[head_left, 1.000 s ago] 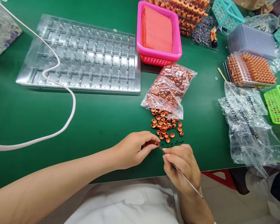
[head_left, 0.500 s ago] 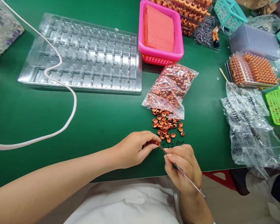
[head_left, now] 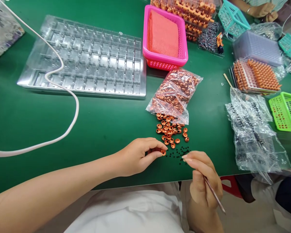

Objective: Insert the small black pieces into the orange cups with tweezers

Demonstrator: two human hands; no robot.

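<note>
Left hand [head_left: 142, 157] has thumb and forefinger nearly closed, pinching one small copper-coloured cup [head_left: 163, 152] by its rim just above the green table [head_left: 106, 123], near the loose pile of cups [head_left: 168, 131]. Right hand [head_left: 205, 173] is curled around a slim metal tool [head_left: 214, 195], whose back end slants out below the fingers; its working tip is hidden, so I cannot tell whether it grips anything. Its fingertips are beside a scatter of tiny black pieces [head_left: 178, 153], and I cannot tell whether they touch any. Those pieces look the likeliest source of trouble: being so small and loose on a bare surface, they could be flicked away or rolled toward the nearby table edge by a careless fingertip or the side of the hand. The pinched cup might twist or spring free if the two fingers press unevenly on its curved wall, and the tool could skid off the same curve if it met it at a poor angle. A nudge to the clear bag [head_left: 177, 92] could push the pile down among the black pieces
</note>
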